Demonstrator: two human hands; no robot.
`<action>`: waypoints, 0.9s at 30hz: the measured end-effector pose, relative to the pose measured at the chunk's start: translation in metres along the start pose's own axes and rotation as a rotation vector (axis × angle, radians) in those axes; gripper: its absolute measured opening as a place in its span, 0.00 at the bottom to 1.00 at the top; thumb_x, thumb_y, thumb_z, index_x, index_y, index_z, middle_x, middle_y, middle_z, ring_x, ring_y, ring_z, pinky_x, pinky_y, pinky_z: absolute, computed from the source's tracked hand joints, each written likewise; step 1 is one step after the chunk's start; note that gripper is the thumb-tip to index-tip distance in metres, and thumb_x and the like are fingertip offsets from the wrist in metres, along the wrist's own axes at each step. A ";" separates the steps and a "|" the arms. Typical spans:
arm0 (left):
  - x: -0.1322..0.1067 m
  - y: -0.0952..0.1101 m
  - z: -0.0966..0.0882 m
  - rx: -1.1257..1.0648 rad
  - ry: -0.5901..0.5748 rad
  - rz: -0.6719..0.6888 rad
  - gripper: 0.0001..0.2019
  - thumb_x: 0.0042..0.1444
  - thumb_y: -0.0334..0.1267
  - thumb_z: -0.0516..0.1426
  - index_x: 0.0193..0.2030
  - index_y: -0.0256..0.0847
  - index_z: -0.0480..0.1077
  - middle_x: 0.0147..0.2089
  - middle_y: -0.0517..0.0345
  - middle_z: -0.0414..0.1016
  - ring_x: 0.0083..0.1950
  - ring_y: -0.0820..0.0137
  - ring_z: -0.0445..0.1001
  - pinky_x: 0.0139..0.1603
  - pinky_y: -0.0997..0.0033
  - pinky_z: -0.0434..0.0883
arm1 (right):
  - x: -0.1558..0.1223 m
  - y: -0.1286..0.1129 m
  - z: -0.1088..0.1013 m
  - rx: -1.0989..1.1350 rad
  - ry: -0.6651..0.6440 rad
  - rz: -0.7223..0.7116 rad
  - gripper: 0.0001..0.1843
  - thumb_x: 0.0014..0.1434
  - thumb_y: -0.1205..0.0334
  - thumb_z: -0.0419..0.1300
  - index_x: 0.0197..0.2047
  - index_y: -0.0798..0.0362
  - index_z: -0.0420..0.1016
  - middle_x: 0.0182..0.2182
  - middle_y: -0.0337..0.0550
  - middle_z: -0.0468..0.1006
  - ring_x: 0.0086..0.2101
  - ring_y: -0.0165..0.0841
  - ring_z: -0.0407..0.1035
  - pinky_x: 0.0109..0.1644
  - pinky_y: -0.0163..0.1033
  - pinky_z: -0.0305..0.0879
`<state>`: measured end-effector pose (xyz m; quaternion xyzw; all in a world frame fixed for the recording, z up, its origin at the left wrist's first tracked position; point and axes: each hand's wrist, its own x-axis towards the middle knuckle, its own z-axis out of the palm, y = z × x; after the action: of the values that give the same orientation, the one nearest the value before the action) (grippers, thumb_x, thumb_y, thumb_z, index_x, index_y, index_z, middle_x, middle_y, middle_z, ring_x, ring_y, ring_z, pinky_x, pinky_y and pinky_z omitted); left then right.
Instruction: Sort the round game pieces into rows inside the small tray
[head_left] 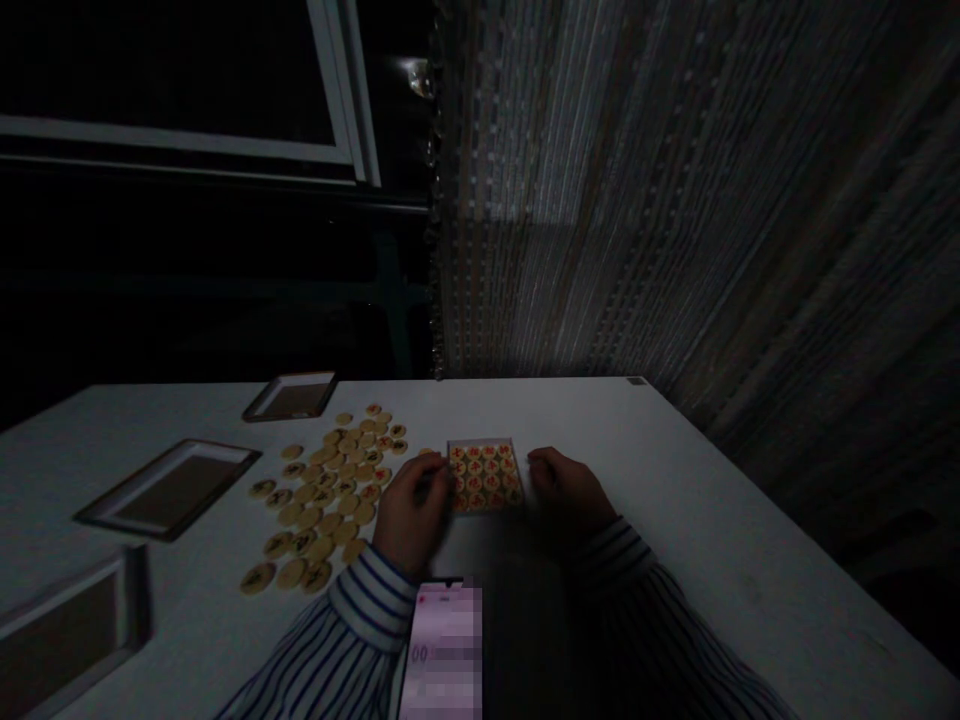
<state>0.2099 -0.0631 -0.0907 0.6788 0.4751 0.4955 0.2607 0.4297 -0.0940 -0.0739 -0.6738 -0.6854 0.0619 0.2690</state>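
Observation:
A small, shallow open box (480, 443) lies on the table, filled with rows of round Chinese chess pieces (490, 467) bearing red characters. My left hand (411, 510) is closed at the box's left side, its curled fingertips against the edge. Just off the right side, my right hand (574, 492) is curled with fingers drawn together; I make out nothing in it. To the left spreads a loose pile of round wooden chess pieces (330, 490), some showing dark or red characters, others blank side up.
Three more shallow boxes stand left on the white table (705, 560): a far box (291, 412), a middle box (124, 525) and a near box (135, 600). A lit phone (439, 660) lies between my forearms. A string curtain (540, 200) hangs behind the table.

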 end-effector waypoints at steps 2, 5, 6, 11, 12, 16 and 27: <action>-0.001 0.005 -0.002 0.030 -0.006 0.039 0.11 0.53 0.41 0.52 0.37 0.39 0.69 0.41 0.52 0.73 0.42 0.68 0.72 0.45 0.65 0.69 | 0.000 0.001 0.000 0.003 -0.001 -0.006 0.16 0.56 0.60 0.45 0.43 0.53 0.69 0.27 0.41 0.75 0.26 0.31 0.68 0.29 0.33 0.57; -0.004 0.010 -0.003 0.086 -0.030 0.109 0.09 0.53 0.40 0.51 0.35 0.39 0.70 0.37 0.54 0.74 0.39 0.70 0.72 0.43 0.68 0.69 | 0.001 0.003 0.000 0.005 -0.004 0.004 0.16 0.56 0.60 0.46 0.43 0.53 0.68 0.27 0.41 0.75 0.26 0.31 0.68 0.28 0.33 0.57; -0.005 0.011 -0.003 0.098 -0.031 0.127 0.09 0.53 0.39 0.51 0.34 0.39 0.70 0.36 0.55 0.74 0.39 0.70 0.72 0.42 0.68 0.69 | 0.001 0.003 0.001 0.005 -0.001 0.009 0.16 0.56 0.59 0.45 0.43 0.53 0.68 0.27 0.41 0.76 0.26 0.31 0.68 0.29 0.33 0.58; -0.009 0.016 -0.008 0.091 -0.077 0.128 0.08 0.53 0.37 0.51 0.33 0.39 0.70 0.34 0.55 0.73 0.37 0.71 0.71 0.41 0.68 0.69 | 0.002 0.002 0.000 -0.009 0.027 0.013 0.15 0.56 0.60 0.46 0.43 0.53 0.69 0.28 0.43 0.76 0.28 0.32 0.69 0.30 0.34 0.59; -0.011 0.017 -0.010 0.090 -0.088 0.123 0.08 0.53 0.37 0.51 0.32 0.39 0.70 0.33 0.55 0.73 0.36 0.71 0.71 0.40 0.68 0.69 | 0.002 0.002 0.000 -0.010 0.033 0.013 0.15 0.56 0.60 0.46 0.42 0.53 0.69 0.28 0.43 0.76 0.28 0.32 0.70 0.30 0.34 0.59; -0.016 0.023 -0.028 0.094 -0.072 0.140 0.07 0.52 0.37 0.52 0.32 0.38 0.70 0.33 0.55 0.73 0.36 0.71 0.71 0.40 0.69 0.69 | 0.001 0.000 -0.003 0.010 0.075 -0.007 0.16 0.56 0.59 0.45 0.42 0.53 0.70 0.26 0.42 0.76 0.27 0.32 0.69 0.28 0.33 0.58; -0.030 0.003 -0.122 0.273 0.104 0.145 0.08 0.51 0.41 0.54 0.33 0.39 0.70 0.35 0.55 0.74 0.39 0.69 0.73 0.43 0.68 0.70 | -0.001 -0.025 -0.012 0.264 0.130 -0.071 0.16 0.56 0.56 0.48 0.40 0.54 0.70 0.31 0.44 0.77 0.32 0.34 0.70 0.35 0.36 0.65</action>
<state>0.0972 -0.1053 -0.0552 0.7139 0.5006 0.4784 0.1045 0.4130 -0.1008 -0.0526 -0.6104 -0.6759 0.0982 0.4012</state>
